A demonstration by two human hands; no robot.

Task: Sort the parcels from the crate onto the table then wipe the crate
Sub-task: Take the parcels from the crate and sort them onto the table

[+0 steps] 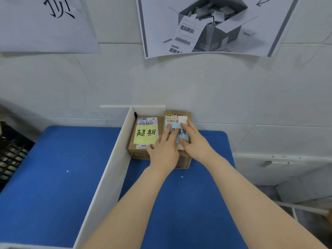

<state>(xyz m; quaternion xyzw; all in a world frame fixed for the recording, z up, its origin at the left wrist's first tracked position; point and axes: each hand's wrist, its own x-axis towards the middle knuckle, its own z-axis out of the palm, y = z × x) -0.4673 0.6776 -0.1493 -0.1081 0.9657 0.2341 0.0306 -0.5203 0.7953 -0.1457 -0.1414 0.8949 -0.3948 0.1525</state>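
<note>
- Left grip (165, 147) laid flat on top of the right parcel (184, 159), fingers straight and spread over the blue note (180, 134), open and clasping nothing.
- Right grip (196, 141) flat on the same parcel just beside the left one, fingers stretched toward the far edge, thumb on the blue note, likewise open rather than curled round anything.
- Right parcel: brown cardboard, standing on the blue tabletop (53, 177) at the back, close to the white tiled wall, with a barcode label at its far end.
- Left parcel (142, 155): brown cardboard too, right next to the other, whether touching or not hard to tell; yellow note (145, 134) with handwritten characters on top, printed barcode label above it.
- Upright white divider (111, 168) across the tabletop from near to far, both parcels on its right side, the left parcel close against it.
- Dark slatted crate (10, 155) at the far left edge of view, beyond the tabletop, only partly visible.
- On the wall above: a printed poster (206, 26) of an open box with a label, and to its left a white sheet (45, 20) with a large brushed character.
</note>
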